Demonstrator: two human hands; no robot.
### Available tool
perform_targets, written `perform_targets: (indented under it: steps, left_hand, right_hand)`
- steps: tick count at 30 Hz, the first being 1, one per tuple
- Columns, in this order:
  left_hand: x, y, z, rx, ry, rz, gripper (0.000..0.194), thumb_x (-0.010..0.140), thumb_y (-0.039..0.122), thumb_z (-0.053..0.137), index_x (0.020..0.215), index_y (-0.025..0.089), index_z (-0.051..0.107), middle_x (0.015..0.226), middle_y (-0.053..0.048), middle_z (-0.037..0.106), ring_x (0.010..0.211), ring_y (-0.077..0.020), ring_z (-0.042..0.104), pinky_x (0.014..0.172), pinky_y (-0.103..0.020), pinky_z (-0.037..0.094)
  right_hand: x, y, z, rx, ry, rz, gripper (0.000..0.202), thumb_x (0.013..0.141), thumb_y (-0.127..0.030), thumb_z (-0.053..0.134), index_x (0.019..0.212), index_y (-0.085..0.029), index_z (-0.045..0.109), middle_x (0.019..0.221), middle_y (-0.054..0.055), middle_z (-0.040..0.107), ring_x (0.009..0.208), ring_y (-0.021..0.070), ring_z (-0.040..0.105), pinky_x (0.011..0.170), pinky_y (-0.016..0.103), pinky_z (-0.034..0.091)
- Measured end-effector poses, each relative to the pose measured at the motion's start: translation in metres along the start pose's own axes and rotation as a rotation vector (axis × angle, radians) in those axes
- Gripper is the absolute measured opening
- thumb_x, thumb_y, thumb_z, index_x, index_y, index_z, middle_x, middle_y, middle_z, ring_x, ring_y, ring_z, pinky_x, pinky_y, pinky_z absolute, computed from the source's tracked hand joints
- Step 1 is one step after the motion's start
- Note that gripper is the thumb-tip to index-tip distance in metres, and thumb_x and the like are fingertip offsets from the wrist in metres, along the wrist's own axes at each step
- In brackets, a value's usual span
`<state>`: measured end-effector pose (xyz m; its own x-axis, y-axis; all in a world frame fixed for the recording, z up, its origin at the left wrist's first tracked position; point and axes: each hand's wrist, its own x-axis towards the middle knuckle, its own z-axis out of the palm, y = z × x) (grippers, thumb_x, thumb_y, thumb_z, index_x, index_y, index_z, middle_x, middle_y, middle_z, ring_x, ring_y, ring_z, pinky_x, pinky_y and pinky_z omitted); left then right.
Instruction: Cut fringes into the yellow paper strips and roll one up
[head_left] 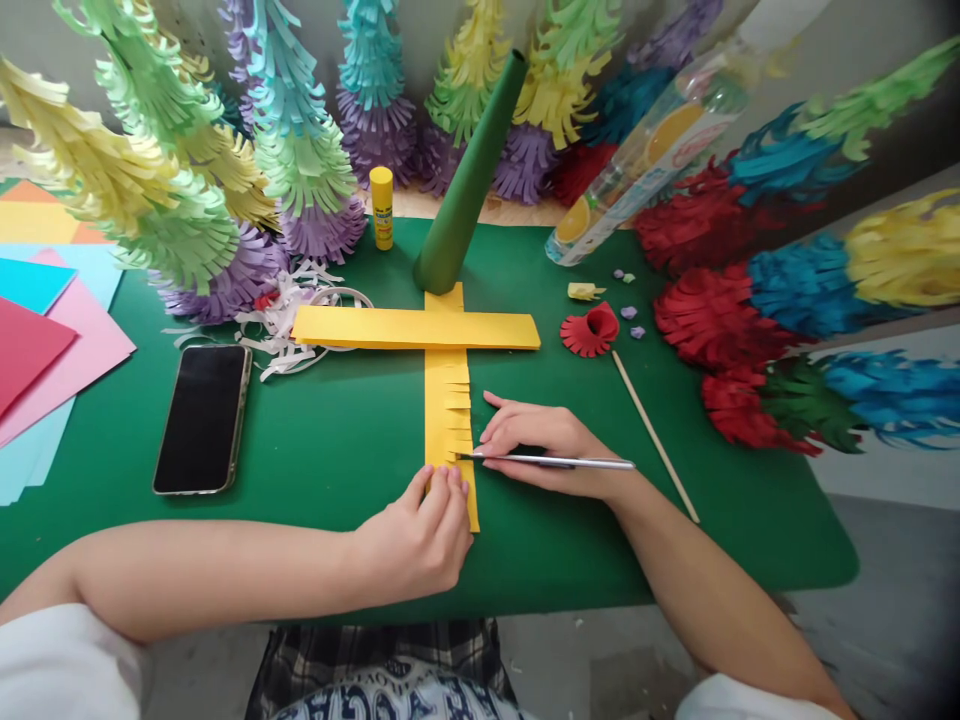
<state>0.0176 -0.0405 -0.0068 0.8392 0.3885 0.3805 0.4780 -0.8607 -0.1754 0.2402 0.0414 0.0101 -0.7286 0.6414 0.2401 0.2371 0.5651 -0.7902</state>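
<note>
A yellow paper strip [444, 425] lies lengthwise on the green table, with a row of short cut flaps along its right edge. My left hand [424, 525] is closed over the strip's lower end, fingertips pressed on the paper. In my right hand [551, 445] is a slim silver pen-like tool [559, 462]; its dark tip touches the flaps at the strip's right edge. Whether it is a brush or a blade I cannot tell. A second yellow paper strip [416, 328] lies crosswise over the upper part of the first. Behind them a green paper cone [469, 180] stands tilted.
Left are a phone [202, 420], white paper shreds [292, 320] and coloured sheets [67, 330]. A glue stick [382, 208] stands behind. To the right lie a red fringed paper piece [589, 332], a wooden stick [656, 437] and a plastic bottle [645, 150]. Fringed paper cones [300, 130] line the back.
</note>
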Motion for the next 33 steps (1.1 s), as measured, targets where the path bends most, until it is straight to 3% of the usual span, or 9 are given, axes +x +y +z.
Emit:
perform_targets:
  steps: [6, 15, 22, 33]
  left_hand:
    - [-0.001, 0.0, 0.001, 0.017, 0.018, -0.005, 0.036, 0.09, 0.025, 0.048, 0.105, -0.004, 0.064, 0.101, -0.021, 0.069, 0.094, -0.0291, 0.066, 0.082, -0.043, 0.053]
    - [-0.001, 0.003, -0.002, -0.009, 0.03, -0.037, 0.031, 0.091, 0.023, 0.053, 0.105, -0.001, 0.065, 0.097, -0.016, 0.07, 0.091, -0.0254, 0.066, 0.079, -0.039, 0.055]
    - [-0.002, 0.001, -0.002, 0.023, 0.063, 0.04, 0.031, 0.089, 0.023, 0.056, 0.103, -0.003, 0.065, 0.092, -0.017, 0.071, 0.087, -0.0277, 0.069, 0.072, -0.039, 0.057]
    - [-0.003, 0.001, -0.001, 0.013, 0.019, 0.06, 0.035, 0.09, 0.023, 0.056, 0.107, -0.007, 0.061, 0.096, -0.023, 0.069, 0.089, -0.0282, 0.067, 0.081, -0.044, 0.054]
  right_hand:
    - [0.002, -0.004, 0.005, 0.107, 0.121, -0.005, 0.008, 0.079, -0.013, 0.067, 0.084, -0.019, 0.065, 0.076, 0.001, 0.07, 0.077, 0.0137, 0.068, 0.101, 0.045, 0.049]
    - [0.006, -0.004, 0.012, 0.066, 0.04, 0.002, 0.002, 0.081, -0.016, 0.065, 0.082, -0.018, 0.065, 0.077, 0.002, 0.071, 0.076, 0.0137, 0.067, 0.101, 0.045, 0.049]
    - [0.005, -0.005, 0.013, 0.029, 0.001, -0.021, 0.002, 0.082, -0.016, 0.064, 0.081, -0.018, 0.064, 0.076, 0.002, 0.071, 0.076, 0.0137, 0.066, 0.104, 0.047, 0.047]
    - [0.004, -0.005, 0.012, 0.004, -0.028, -0.032, 0.005, 0.085, -0.017, 0.061, 0.082, -0.018, 0.064, 0.076, 0.002, 0.07, 0.078, 0.014, 0.066, 0.105, 0.046, 0.045]
